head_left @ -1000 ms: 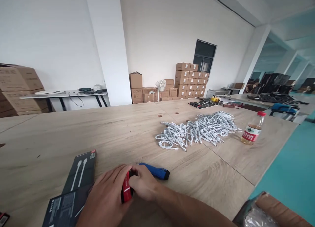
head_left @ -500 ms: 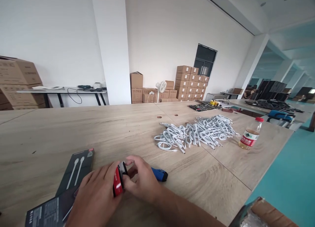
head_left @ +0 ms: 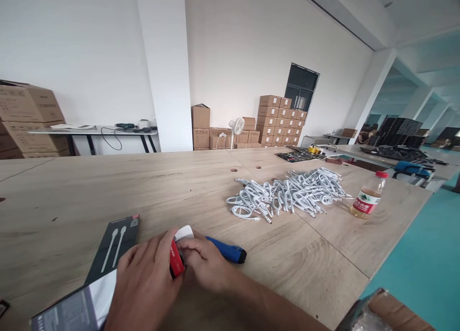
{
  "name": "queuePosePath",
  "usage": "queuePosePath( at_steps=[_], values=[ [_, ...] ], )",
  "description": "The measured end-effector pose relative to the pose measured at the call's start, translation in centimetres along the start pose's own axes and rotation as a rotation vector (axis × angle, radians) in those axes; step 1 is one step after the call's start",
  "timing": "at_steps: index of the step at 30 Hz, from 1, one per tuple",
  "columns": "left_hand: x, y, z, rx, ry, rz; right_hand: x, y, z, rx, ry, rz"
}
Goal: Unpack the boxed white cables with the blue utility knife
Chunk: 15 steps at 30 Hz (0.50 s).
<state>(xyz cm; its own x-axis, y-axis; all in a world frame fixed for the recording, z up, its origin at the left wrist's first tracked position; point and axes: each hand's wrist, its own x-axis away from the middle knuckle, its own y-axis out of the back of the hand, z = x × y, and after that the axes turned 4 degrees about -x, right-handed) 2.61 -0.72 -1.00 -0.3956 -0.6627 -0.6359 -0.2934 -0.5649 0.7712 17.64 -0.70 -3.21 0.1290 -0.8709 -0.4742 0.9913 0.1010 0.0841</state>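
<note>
My left hand (head_left: 145, 278) is wrapped round a dark box with a red end (head_left: 177, 260), tilted above the wooden table. The fingers of my right hand (head_left: 206, 264) are bent together at the box's end, beside a raised white flap (head_left: 184, 233); their tips are partly hidden. Behind my right hand lies a blue tool with a black tip (head_left: 230, 250). A black box picturing two white cables (head_left: 115, 247) rests flat left of my hands.
A pile of coiled white cables (head_left: 287, 193) covers the table's middle right, with a red-capped bottle (head_left: 368, 197) beside it. A brown carton (head_left: 391, 312) stands at the bottom right. Stacked cartons (head_left: 275, 120) and a fan (head_left: 237, 126) are behind the table (head_left: 161, 177).
The white flap has come up at the box's end. My right hand's fingers have closed in towards the box, and more of the blue tool shows.
</note>
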Motion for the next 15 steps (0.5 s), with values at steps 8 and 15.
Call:
queuePosePath(
  at_steps=[8,15],
  values=[
    [0.2,1.4,1.1,0.029,0.142,0.213,-0.6,3.3,-1.6,-0.262,-0.186,-0.306],
    [0.5,1.8,1.0,-0.024,0.174,0.323,0.0,5.8,-0.4,0.262,0.076,-0.328]
  ],
)
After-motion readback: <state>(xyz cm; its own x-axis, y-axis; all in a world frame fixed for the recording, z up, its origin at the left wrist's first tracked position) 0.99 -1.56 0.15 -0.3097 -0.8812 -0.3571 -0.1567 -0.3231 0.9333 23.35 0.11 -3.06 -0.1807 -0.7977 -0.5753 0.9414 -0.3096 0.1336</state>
